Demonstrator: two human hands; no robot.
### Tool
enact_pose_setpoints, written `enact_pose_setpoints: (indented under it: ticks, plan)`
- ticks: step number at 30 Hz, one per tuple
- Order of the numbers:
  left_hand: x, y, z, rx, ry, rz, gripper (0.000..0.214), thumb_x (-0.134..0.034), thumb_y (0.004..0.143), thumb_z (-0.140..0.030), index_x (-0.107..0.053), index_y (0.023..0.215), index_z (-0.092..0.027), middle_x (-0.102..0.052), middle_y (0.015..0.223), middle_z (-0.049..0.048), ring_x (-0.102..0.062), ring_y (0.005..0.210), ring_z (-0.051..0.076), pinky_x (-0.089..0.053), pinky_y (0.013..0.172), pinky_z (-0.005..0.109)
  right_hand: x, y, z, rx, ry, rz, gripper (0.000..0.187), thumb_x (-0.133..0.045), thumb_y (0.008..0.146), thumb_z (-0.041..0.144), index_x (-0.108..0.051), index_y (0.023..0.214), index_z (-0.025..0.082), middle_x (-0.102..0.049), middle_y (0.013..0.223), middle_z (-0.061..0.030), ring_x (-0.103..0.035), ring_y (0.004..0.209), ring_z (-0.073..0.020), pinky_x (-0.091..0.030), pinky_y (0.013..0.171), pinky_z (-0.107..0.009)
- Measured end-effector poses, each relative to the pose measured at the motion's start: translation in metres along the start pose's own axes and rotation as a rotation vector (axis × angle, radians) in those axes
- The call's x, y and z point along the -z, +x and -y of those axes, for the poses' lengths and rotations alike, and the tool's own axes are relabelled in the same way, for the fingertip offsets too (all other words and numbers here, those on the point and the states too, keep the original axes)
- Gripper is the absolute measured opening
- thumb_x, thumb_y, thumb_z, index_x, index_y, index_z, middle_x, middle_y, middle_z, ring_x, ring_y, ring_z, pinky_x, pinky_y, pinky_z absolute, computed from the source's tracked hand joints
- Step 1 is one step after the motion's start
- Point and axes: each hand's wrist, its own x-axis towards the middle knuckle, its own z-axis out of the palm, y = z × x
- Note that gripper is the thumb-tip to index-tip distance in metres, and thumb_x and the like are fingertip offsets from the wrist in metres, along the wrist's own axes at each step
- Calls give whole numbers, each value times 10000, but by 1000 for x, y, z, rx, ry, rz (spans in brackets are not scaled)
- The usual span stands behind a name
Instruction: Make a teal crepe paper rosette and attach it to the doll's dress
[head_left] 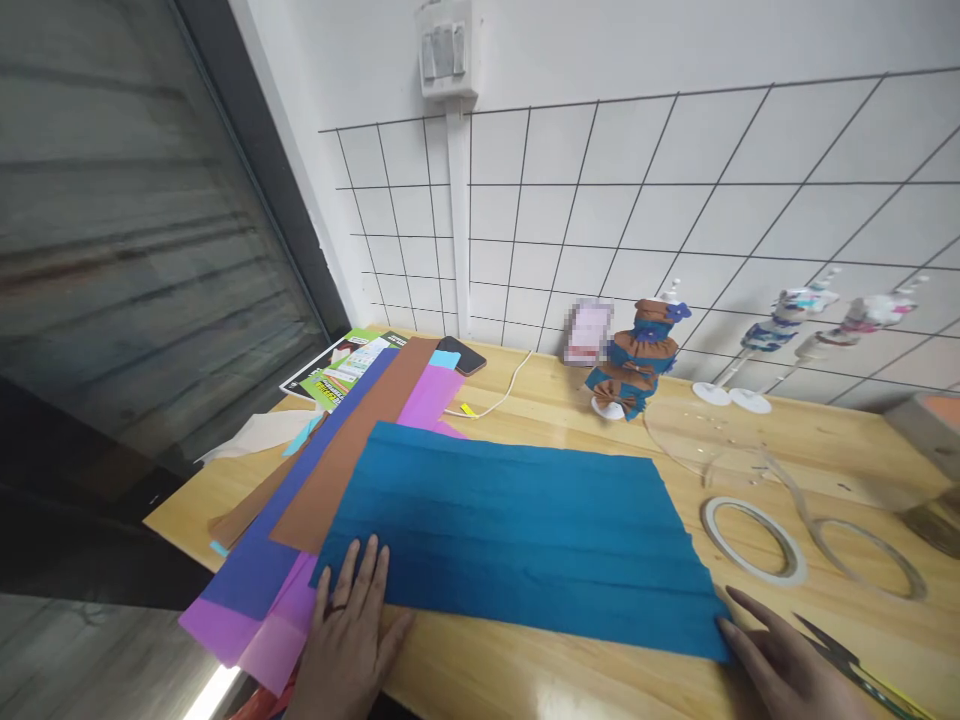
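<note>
A large sheet of teal crepe paper [517,530] lies flat on the wooden table [570,680]. My left hand [349,630] rests palm down with fingers spread on the sheet's near left corner. My right hand [787,660] lies open at the near right corner, its fingertips touching the paper's edge. Under the teal sheet, brown [345,450], purple [255,570] and pink [270,635] paper sheets fan out to the left.
Scissors [855,660] lie by my right hand. Two tape rings [754,540] sit at the right. A paper-dressed figure [637,360] and other small figures on stands [780,330] line the grid wall. A phone [461,355] with cable and booklets [337,370] lie at the back left.
</note>
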Motion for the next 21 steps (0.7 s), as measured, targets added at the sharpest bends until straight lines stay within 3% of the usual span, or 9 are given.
enact_pose_setpoints:
  ticks: [9,16,21]
  plan:
    - [0,3,-9,46,-45,77,638,-259,843,-554,-453,1281,-133,-438,1336,106,-284,1278,298,-163,1014,512,7,2,-1,53,-56,-50,491,-434,783,486,-551,1140,169,-729,881,-84,-661,868,-268,-483,743,-343]
    - [2,11,-21,36,-69,105,644,-278,833,-566,-471,1267,-131,-430,1339,123,-279,1278,325,-159,1003,547,17,-1,-1,-90,-39,-190,515,-424,788,473,-531,1188,167,-712,976,-79,-620,980,-267,-478,738,-324]
    - [-2,15,-35,20,-52,51,654,-291,830,-565,-514,1224,-92,-451,1315,152,-309,1262,328,-166,1007,546,25,-3,6,-88,-106,-288,476,-435,789,488,-572,1127,182,-714,949,-76,-635,933,-279,-484,665,-320]
